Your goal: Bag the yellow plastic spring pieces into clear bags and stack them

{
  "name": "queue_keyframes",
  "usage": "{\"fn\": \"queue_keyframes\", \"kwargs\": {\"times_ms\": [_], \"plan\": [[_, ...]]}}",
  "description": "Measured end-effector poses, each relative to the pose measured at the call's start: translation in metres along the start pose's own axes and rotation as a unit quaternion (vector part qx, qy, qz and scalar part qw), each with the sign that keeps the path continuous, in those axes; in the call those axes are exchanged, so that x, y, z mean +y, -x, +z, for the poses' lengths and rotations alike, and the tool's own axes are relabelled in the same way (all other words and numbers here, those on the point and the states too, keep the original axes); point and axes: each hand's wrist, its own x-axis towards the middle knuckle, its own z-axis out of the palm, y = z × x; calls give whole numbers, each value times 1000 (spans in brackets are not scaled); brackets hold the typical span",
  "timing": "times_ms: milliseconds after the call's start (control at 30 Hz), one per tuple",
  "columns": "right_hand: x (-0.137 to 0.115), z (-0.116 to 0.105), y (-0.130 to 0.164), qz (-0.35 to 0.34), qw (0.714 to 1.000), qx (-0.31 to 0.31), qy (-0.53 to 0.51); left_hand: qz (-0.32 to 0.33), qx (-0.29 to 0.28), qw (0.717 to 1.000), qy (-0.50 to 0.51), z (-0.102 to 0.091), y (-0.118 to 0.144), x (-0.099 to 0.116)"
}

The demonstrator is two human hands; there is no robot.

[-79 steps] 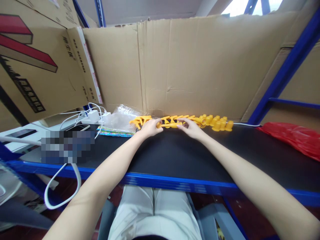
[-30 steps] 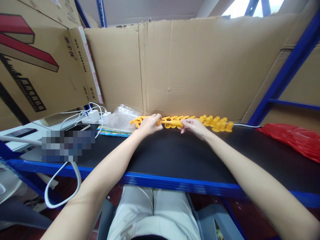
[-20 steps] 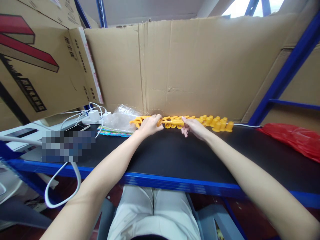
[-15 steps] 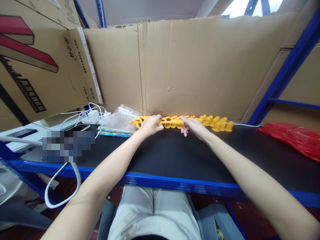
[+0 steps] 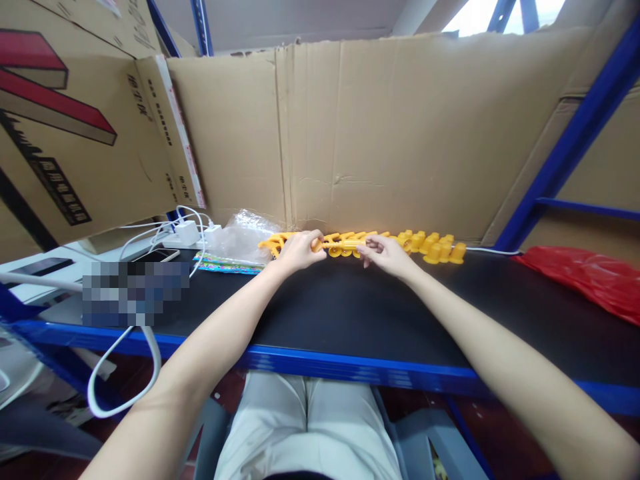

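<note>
Head camera looks down on a black bench (image 5: 350,313) with a blue front edge. At its far edge, against the cardboard wall (image 5: 400,133), lies a row of yellow plastic clips (image 5: 345,244). Left hand (image 5: 299,251) is curled around the row's left part, fingers closed on a clip. Right hand (image 5: 387,255) pinches the row just to the right. Yellow caps (image 5: 435,247) stand beside them; a red bag (image 5: 590,277) lies toward the right edge.

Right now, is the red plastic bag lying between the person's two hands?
No, the red plastic bag lies far off at the shelf's right end, while both hands meet at the yellow plastic parts by the cardboard.
</note>
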Motion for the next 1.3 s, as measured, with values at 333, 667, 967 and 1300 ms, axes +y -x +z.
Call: {"fn": "queue_keyframes", "kwargs": {"times_ms": [333,667,967,1300], "plan": [[-3,0,-2,107,988,22,-113,-6,14,1000,-24,-3,2,14],[2,4,-4,166,975,13,-147,-6,-5,999,-43,0,3,11],[7,-3,-4,148,970,-48,-189,-13,-28,998,-47,0,3,6],[4,-4,-3,119,978,-32,-165,-9,-25,999,-46,1,3,6]]}}
